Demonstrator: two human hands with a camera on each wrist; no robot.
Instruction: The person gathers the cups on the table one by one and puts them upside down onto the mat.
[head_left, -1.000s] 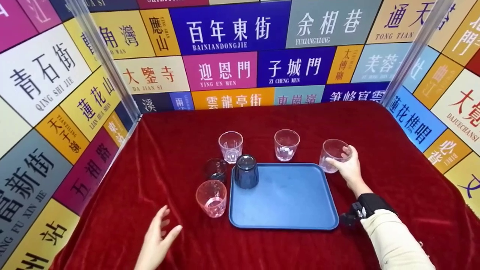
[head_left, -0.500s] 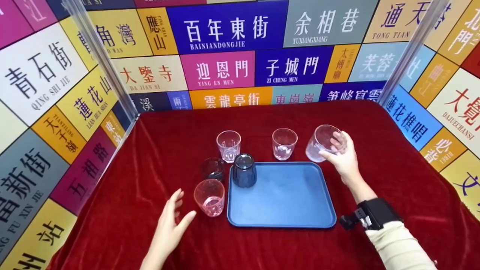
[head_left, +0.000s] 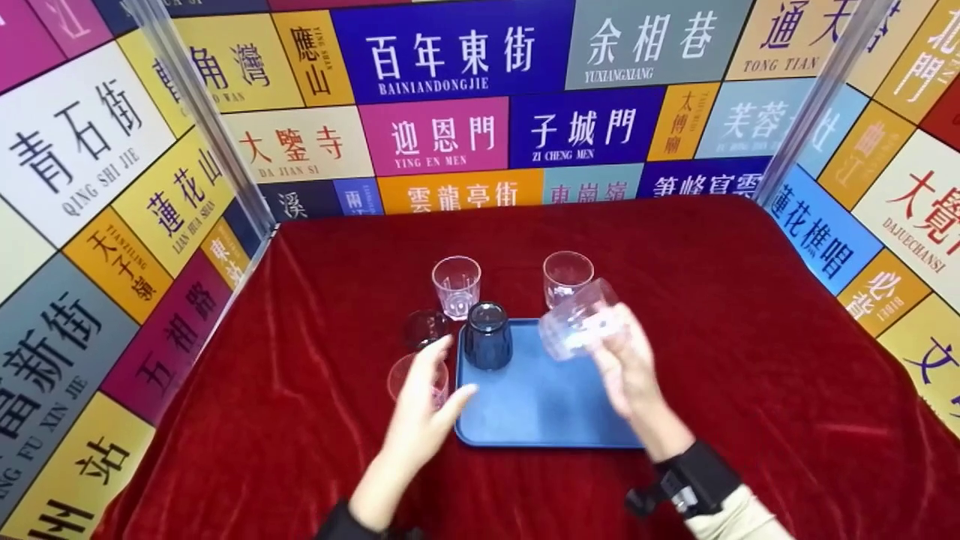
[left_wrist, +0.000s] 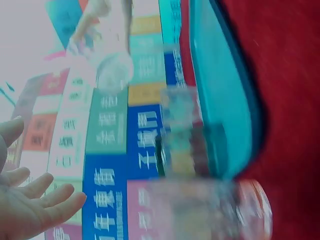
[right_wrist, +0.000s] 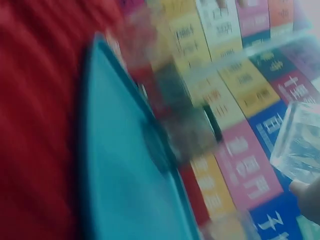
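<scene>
My right hand (head_left: 628, 367) grips a clear drinking glass (head_left: 571, 326), tilted with its base toward the lower left, above the blue tray (head_left: 540, 420). The glass also shows at the right edge of the right wrist view, a fingertip against it. My left hand (head_left: 421, 412) hovers with fingers spread at the tray's left side, partly covering a pink glass (head_left: 400, 379); in the left wrist view the palm holds nothing. A dark glass (head_left: 487, 341) stands upside down in the tray's far left corner.
Left of the tray stands another dark see-through glass (head_left: 424, 328). Behind the tray are a clear glass (head_left: 457, 289) and, farther right, a second clear glass (head_left: 567, 270) partly hidden by the held one. Red cloth (head_left: 315, 300) covers the table; sign-printed walls (head_left: 450, 135) enclose it.
My right hand has lifted the clear glass from right of the tray, carried it left over the tray and tipped it. My left hand has moved right and forward, over the pink glass.
</scene>
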